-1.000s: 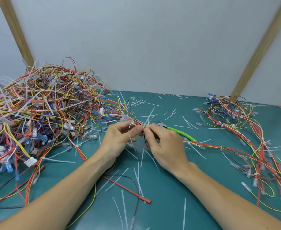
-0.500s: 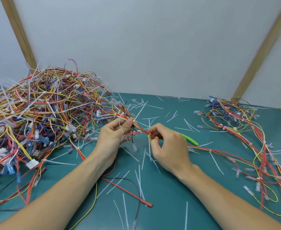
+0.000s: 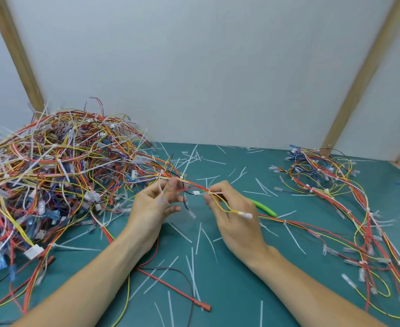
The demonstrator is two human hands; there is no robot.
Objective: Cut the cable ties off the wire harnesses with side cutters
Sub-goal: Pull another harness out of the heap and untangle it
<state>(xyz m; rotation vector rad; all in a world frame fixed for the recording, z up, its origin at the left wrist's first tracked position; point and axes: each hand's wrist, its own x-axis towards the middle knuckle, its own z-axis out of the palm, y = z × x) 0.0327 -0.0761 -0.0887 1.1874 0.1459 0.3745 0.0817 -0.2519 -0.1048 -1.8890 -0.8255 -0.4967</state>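
**Tie sits at the right hand's fingertips, cutters behind it**

The harness strand (image 3: 194,184) runs left to right between both hands, its long axis sloping down toward the right. The left hand (image 3: 155,204), fingers loosely curled, pinches the strand; the right hand (image 3: 232,208) pinches it at a white cable tie (image 3: 214,192). The green-handled side cutters (image 3: 265,208) lie on the green mat (image 3: 229,291) just beyond the right hand, the nearer one

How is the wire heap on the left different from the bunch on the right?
The left heap is tall, dense and bristling with white cable ties; the right bunch lies flat, in loose loops, with fewer ties showing. The left heap is far bigger. Both hold red and yellow wires on the green table.
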